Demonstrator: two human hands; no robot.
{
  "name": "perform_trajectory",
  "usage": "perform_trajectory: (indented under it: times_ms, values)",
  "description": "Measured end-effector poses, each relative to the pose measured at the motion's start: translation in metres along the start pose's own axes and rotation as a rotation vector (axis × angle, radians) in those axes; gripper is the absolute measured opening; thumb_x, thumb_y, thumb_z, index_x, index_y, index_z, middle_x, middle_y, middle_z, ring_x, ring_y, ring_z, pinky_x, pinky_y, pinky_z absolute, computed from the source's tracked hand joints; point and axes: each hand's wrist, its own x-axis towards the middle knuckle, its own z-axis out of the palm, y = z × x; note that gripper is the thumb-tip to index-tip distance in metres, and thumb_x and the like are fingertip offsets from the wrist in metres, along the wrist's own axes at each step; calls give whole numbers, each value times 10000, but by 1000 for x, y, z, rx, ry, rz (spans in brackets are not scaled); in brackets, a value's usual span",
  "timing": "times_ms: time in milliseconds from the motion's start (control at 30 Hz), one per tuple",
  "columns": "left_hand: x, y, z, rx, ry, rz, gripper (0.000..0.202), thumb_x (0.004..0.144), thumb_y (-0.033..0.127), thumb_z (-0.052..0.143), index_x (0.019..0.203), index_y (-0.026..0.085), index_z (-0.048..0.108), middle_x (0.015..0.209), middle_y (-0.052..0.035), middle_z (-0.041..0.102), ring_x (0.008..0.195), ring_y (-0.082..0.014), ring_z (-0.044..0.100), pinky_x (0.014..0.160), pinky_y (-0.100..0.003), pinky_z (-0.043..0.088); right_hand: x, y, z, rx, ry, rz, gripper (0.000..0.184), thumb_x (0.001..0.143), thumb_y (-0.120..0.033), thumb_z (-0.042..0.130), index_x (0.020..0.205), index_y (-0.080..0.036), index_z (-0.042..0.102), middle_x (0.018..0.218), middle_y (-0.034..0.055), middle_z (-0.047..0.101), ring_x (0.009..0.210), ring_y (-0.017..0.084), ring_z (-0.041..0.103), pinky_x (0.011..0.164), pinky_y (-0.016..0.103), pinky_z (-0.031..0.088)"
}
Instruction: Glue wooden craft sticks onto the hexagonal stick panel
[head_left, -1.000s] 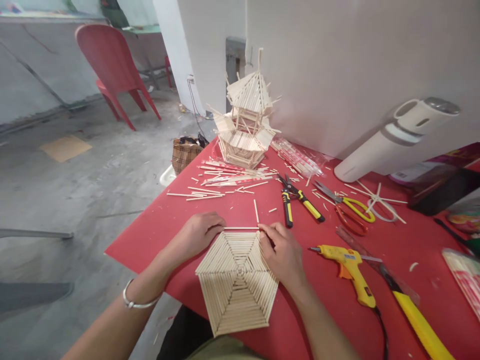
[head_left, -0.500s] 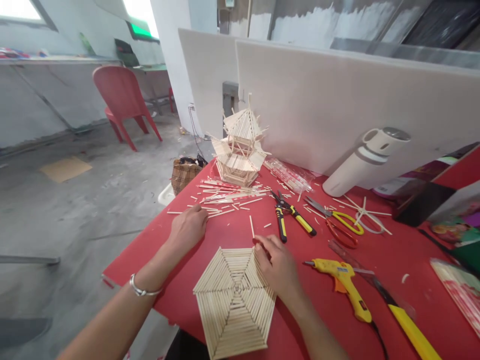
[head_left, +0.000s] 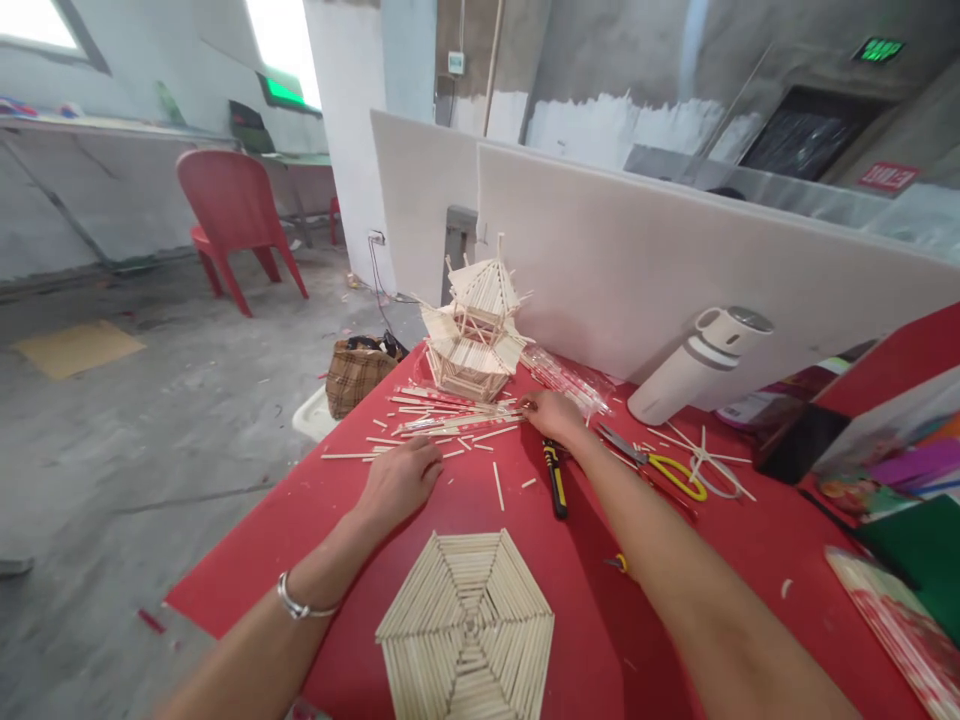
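My right hand (head_left: 555,415) reaches out to the right end of a pile of pale wooden sticks (head_left: 427,408). Its fingertips are closed on stick ends there; how many is too small to tell. Loosely bent, my left hand (head_left: 401,482) rests on the red table just in front of the pile, and nothing shows in it. Nearest me lies a flat polygonal panel (head_left: 469,620) of sticks laid in rings, untouched by either hand. A single loose stick (head_left: 498,486) lies between the hands. Behind the pile stands a tiered pagoda model (head_left: 480,320) made of sticks.
Yellow-black pliers (head_left: 555,480) lie under my right forearm, which hides most of the glue gun (head_left: 618,563). Scissors (head_left: 675,475), joined sticks (head_left: 703,456) and a white thermos (head_left: 694,370) are on the right. A white board (head_left: 637,240) stands behind the table.
My right hand has left the panel's edge and the single stick and moved forward to the pile. The left hand stays on the table. The view has tilted up.
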Motion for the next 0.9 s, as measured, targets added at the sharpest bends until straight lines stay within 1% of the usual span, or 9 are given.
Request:
perform_trajectory:
  times_ms: [100, 167, 233, 300, 367, 433, 567, 767, 900]
  values:
    - [-1, -2, 1, -25, 57, 9, 243, 963, 268, 488, 923, 207, 720, 971, -56, 702, 840, -219, 662, 640, -312, 429, 16, 2, 1, -95, -55, -57, 362, 969, -393, 610, 1268, -191, 593, 1290, 93, 603, 1084, 216, 628, 919, 437, 556]
    - [1, -4, 0, -17, 114, 32, 249, 964, 265, 488, 934, 205, 728, 1000, -70, 713, 908, -236, 650, 694, -324, 457, 20, 2, 0, -143, -68, -112, 358, 973, -392, 603, 1272, -195, 591, 1297, 93, 600, 1086, 215, 627, 919, 435, 555]
    - [4, -6, 0, 10, 172, 49, 238, 957, 272, 512, 968, 203, 739, 1081, -88, 725, 1004, -266, 628, 784, -360, 475, 21, 1, 0, -171, -69, -169, 345, 972, -388, 602, 1258, -195, 604, 1285, 93, 611, 1088, 219, 628, 926, 436, 550]
    - [6, -9, 1, 39, 199, 43, 233, 948, 288, 541, 1034, 206, 741, 1200, -100, 716, 1101, -298, 603, 859, -413, 469, 21, 0, 0, -180, -65, -216, 281, 967, -331, 595, 1217, -216, 650, 1252, 84, 650, 1105, 230, 632, 936, 402, 531]
    - [8, -12, 2, 54, 191, 33, 250, 955, 305, 546, 1102, 219, 729, 1293, -99, 691, 1176, -312, 583, 916, -456, 446, 20, -1, 1, -185, -57, -256, 253, 940, -244, 576, 1160, -241, 702, 1210, 75, 694, 1118, 241, 641, 924, 354, 509]
    - [8, -13, 3, 63, 170, 40, 263, 971, 322, 532, 1135, 231, 716, 1332, -93, 677, 1218, -311, 572, 966, -482, 416, 20, -2, 2, -193, -46, -294, 285, 904, -179, 557, 1121, -248, 729, 1189, 75, 716, 1109, 244, 651, 899, 328, 495]
    - [8, -11, 5, 86, 140, 52, 253, 975, 354, 542, 1113, 231, 715, 1360, -90, 662, 1237, -319, 564, 1002, -494, 389, 19, -1, 1, -212, -27, -376, 327, 870, -109, 535, 1096, -243, 731, 1161, 87, 723, 1101, 231, 646, 896, 310, 471]
    - [6, -10, 7, 80, 145, 57, 253, 962, 364, 572, 1132, 235, 707, 1386, -103, 638, 1257, -338, 544, 1012, -511, 396, 17, 2, 0, -227, 11, -454, 309, 870, -87, 560, 1098, -213, 725, 1111, 122, 711, 1106, 244, 625, 906, 310, 451]
    - [5, -11, 10, 73, 150, 67, 247, 958, 362, 580, 1126, 236, 711, 1379, -110, 639, 1251, -336, 546, 1019, -523, 404, 13, 7, -1, -215, 61, -444, 282, 903, -93, 516, 1048, -173, 744, 1084, 151, 701, 1126, 262, 604, 891, 320, 442]
